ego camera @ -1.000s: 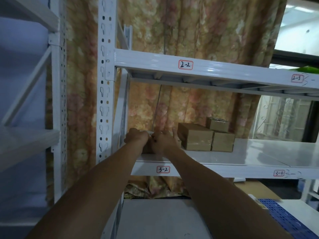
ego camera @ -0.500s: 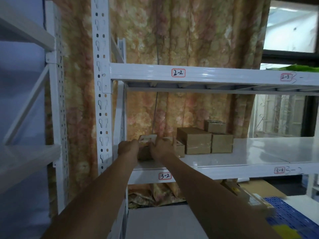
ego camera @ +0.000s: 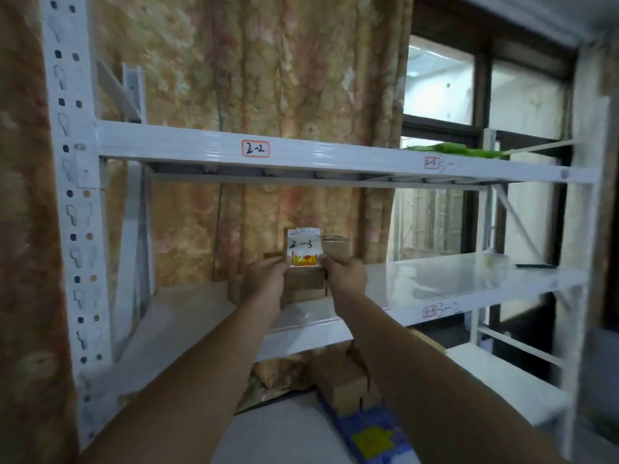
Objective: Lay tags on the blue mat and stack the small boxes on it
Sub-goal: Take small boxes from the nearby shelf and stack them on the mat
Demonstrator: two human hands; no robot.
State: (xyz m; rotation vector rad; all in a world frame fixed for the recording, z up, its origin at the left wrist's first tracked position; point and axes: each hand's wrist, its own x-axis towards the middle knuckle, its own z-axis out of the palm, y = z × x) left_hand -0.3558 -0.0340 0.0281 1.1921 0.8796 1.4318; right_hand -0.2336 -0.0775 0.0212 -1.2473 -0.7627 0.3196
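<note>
My left hand (ego camera: 264, 279) and my right hand (ego camera: 345, 276) grip a small cardboard box (ego camera: 304, 279) from both sides, in front of the lower shelf. A white tag (ego camera: 303, 246) marked "2-3", with a yellow and red strip at its bottom, stands at the top of the box between my fingertips. More small boxes (ego camera: 336, 246) sit behind it on the shelf, mostly hidden. Low in the view lies the blue mat (ego camera: 375, 426) with a yellow tag (ego camera: 371, 440) on it and a cardboard box (ego camera: 345, 386) at its far end.
The white rack has an upper beam (ego camera: 335, 159) labelled 2-2 and 2-3, and a glossy lower shelf (ego camera: 452, 279). Its perforated upright (ego camera: 73, 195) stands at the left. A floral curtain (ego camera: 268, 78) hangs behind. Something green (ego camera: 452, 149) lies on the upper shelf at the right.
Both hands have lifted the box with its tag off the left end of the lower shelf and brought it rightward. The view has swung right and down, showing more of the mat.
</note>
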